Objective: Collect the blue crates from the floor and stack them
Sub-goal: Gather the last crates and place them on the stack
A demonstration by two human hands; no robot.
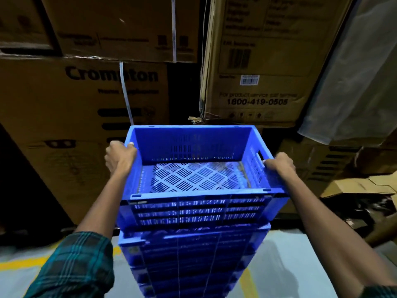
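An empty blue slotted crate (197, 208) sits at the top of a tall stack of blue crates (184, 261) that rises from the floor in front of me. My left hand (119, 157) grips the top crate's left rim, thumb over the edge. On the opposite side, my right hand (280, 163) holds the right rim by the handle slot. The top crate looks slightly tilted and offset from the crate beneath it. The stack's lower crates are blurred.
Large cardboard boxes (81, 117) are piled wall-like behind the stack, with another tall box (260, 61) to the right. Plastic sheeting (361, 72) hangs at far right above crumpled cartons (361, 186). The grey floor carries yellow lines (23, 263).
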